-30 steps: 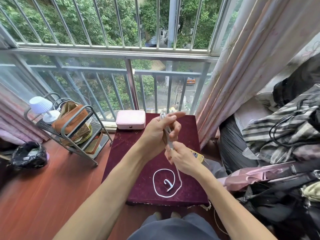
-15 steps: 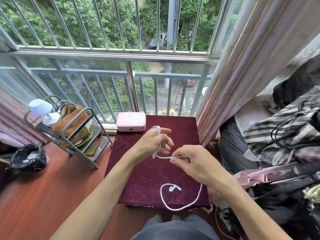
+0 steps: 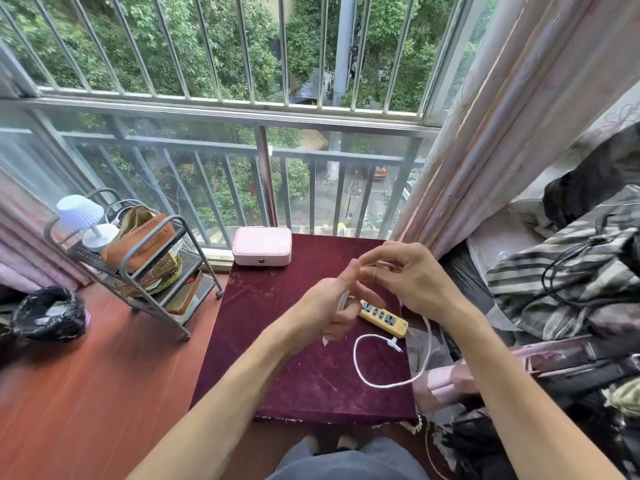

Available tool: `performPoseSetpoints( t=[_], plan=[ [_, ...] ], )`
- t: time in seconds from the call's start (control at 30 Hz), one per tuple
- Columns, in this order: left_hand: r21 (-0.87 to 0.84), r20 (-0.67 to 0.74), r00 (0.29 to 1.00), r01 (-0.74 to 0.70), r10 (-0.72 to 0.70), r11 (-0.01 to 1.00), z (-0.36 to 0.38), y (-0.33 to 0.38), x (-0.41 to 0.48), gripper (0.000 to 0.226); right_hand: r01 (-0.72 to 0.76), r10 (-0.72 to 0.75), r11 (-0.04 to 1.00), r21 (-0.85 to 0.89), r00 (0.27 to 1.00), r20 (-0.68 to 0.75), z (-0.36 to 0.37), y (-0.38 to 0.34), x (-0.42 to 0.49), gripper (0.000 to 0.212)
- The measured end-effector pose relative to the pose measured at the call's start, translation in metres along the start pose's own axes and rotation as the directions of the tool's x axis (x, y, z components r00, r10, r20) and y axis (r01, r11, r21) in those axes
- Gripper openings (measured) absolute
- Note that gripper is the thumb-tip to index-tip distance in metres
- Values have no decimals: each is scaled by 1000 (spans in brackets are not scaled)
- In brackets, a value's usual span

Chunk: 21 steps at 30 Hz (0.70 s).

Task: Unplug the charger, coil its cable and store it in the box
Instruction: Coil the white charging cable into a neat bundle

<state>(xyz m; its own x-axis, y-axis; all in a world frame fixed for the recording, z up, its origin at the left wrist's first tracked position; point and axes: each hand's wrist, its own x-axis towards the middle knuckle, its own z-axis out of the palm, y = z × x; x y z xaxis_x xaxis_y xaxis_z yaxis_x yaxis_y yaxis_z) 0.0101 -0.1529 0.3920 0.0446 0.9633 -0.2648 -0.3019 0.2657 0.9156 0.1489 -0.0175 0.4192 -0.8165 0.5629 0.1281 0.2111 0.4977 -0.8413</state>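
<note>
Coiling is partway: the left hand (image 3: 325, 308) holds some turns of the white cable (image 3: 356, 358) in curled fingers, the right hand (image 3: 412, 282) pinches the next stretch, and a loose loop lies on the table (image 3: 277, 341), right of centre. The pink box (image 3: 262, 245) above is shut; storing remains.

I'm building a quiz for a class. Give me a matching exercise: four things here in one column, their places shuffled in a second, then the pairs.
1. white charger cable
2. pink rectangular box
3. yellow power strip
4. small white table lamp

A. top shelf of the grey metal rack
B. far edge of the maroon table, by the railing
C. held in left hand and right hand, loop on the table
D. flat on the table's right side

Pairs: 1-C, 2-B, 3-D, 4-A
</note>
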Motion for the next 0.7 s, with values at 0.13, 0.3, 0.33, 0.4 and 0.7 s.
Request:
performPoseSetpoints(
  t=[0.13, 0.3, 0.33, 0.4, 0.7],
  plan=[
    [-96, -1, 995, -97, 97, 991, 0, 5, -3, 52, -37, 36, 950, 311, 999, 10, 15, 6, 2, 15],
    [-327, -14, 990, -139, 143, 935, -1, 13, -6, 41, -132, 145, 809, 573, 989, 24, 43, 9, 2, 37],
    [-365, -6, 990, -135, 142, 921, 0, 15, -7, 40, -151, 172, 791, 592, 985, 21, 48, 9, 2, 38],
    [-432, 8, 988, -138, 157, 891, 1, 19, -9, 37, -186, 229, 756, 627, 973, 12, 59, 10, 1, 37],
    [-466, -174, 964, -261, 202, 846, 5, 28, -3, 33, -213, 244, 839, 500, 970, 3, 98, 20, -11, 55]
  ],
)
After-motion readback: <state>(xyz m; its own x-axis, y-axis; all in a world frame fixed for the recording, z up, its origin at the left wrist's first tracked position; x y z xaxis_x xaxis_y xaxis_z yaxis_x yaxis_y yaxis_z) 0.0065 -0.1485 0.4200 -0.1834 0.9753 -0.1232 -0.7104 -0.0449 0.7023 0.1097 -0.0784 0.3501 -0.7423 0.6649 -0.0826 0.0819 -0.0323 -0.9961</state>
